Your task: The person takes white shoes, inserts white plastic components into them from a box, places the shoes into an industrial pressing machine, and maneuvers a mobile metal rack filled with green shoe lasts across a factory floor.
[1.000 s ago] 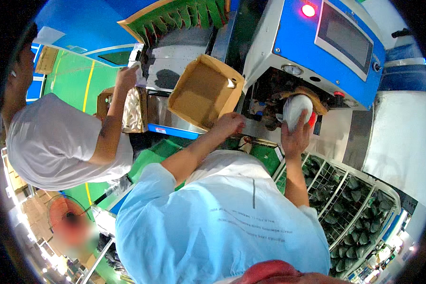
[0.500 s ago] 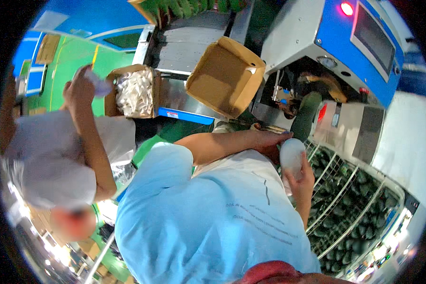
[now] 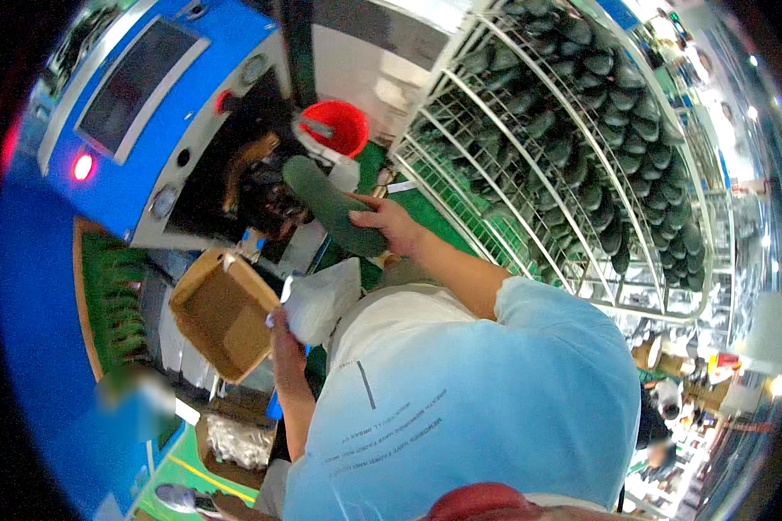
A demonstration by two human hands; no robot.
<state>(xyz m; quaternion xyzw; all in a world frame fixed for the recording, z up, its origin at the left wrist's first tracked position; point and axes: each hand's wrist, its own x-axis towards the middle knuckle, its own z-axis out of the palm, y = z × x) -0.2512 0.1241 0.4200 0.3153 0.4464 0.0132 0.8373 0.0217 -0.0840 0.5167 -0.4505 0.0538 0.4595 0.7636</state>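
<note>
My right hand (image 3: 393,227) is closed on the near end of a dark green shoe last (image 3: 332,207), a long shape with rounded ends. Its far end reaches up to the dark opening of the machine (image 3: 174,113); whether it is fixed there I cannot tell. Lower left, my left hand (image 3: 285,334) grips a soft white piece (image 3: 323,300) that looks like a shoe upper. That hand's fingers are partly hidden, and it is beside an open cardboard box (image 3: 226,313).
A wire rack (image 3: 530,165) full of dark shoe-shaped pieces stands right. Behind the machine sits a red bucket (image 3: 339,126). Lower left, another box (image 3: 204,438) holds white crumpled pieces; near it a co-worker's hand holds a greyish shoe-like piece (image 3: 175,497). Green bristles (image 3: 117,295) line the left.
The view has swung right, bringing the machine to the left side. The white piece has passed from my right hand to my left. My right hand now holds the green shoe last.
</note>
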